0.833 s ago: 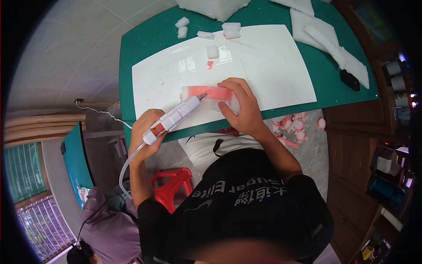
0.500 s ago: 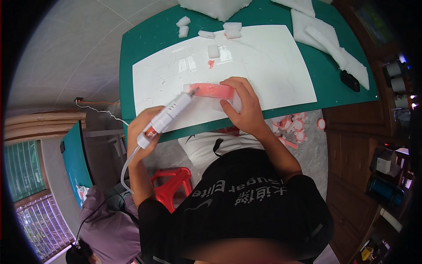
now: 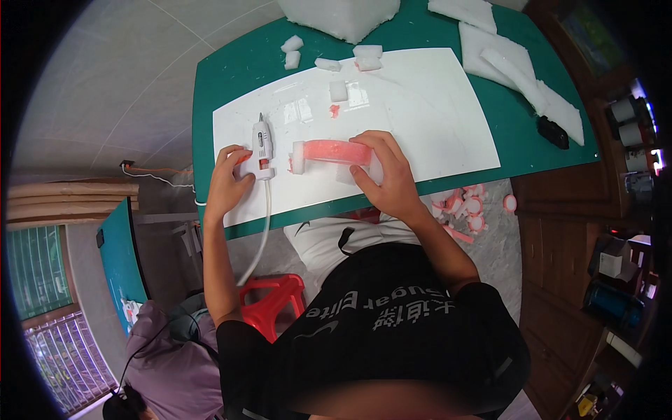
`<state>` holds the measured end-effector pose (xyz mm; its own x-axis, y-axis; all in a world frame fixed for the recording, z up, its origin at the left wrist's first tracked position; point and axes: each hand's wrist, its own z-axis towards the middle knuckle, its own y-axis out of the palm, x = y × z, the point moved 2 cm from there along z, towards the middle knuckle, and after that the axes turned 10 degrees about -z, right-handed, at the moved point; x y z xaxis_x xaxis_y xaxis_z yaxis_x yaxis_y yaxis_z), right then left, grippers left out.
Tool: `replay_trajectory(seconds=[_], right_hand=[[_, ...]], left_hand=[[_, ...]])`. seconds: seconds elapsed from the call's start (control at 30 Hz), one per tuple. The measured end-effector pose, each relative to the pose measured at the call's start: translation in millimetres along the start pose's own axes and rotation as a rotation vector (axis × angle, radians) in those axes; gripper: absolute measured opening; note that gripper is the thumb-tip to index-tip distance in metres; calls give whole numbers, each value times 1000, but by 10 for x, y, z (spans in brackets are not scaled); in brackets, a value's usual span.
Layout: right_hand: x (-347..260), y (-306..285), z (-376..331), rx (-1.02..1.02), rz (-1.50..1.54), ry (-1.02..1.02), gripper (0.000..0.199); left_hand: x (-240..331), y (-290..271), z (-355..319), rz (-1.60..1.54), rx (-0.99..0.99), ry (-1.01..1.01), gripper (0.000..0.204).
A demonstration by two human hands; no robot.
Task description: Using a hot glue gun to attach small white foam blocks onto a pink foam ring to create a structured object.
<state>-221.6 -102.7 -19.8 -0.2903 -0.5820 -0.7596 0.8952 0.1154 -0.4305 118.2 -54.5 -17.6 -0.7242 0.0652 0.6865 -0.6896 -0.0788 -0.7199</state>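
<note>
A white hot glue gun [image 3: 262, 140] lies on the white board [image 3: 434, 112], its nozzle pointing to the far edge and its cable running back over the table's near edge. Just left of it, my left hand [image 3: 227, 183] is open, with fingers apart and nothing in them. My right hand [image 3: 387, 170] grips the right end of a pink foam strip [image 3: 336, 151] between thumb and fingers. A small white foam block [image 3: 299, 157] stands at the strip's left end. Another pale piece shows under the right end, partly hidden by my hand.
Small white foam blocks [image 3: 339, 91] and a pink scrap [image 3: 334, 110] lie farther back. A big foam block [image 3: 343, 17] and foam slabs [image 3: 493, 52] rest on the green table [image 3: 241, 77], near a black object [image 3: 553, 131]. A red stool [image 3: 269, 301] stands below; another person [image 3: 171, 357] is at lower left.
My left hand has let go of the glue gun, which now lies on the board, and has drawn back to its left. My right hand keeps hold of the pink foam strip.
</note>
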Motion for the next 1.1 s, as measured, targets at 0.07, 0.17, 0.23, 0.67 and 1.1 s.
replay_trajectory(seconds=[0.07, 0.17, 0.23, 0.67, 1.1], right_hand=[[15, 0, -1, -8, 18, 12, 38], [22, 5, 19, -7, 17, 7, 37], [7, 12, 33, -4, 18, -8, 37], [-3, -58, 72, -37, -33, -36, 38], [29, -108, 127, -96, 21, 0, 37]], left_hand=[[-62, -41, 39, -48, -33, -63, 54], [20, -147, 163, 41, -182, 158, 56], [113, -226, 257, 340, -264, 129, 56], [632, 709, 1934, 159, -118, 395, 47], [823, 459, 1738, -250, 76, 154, 21]])
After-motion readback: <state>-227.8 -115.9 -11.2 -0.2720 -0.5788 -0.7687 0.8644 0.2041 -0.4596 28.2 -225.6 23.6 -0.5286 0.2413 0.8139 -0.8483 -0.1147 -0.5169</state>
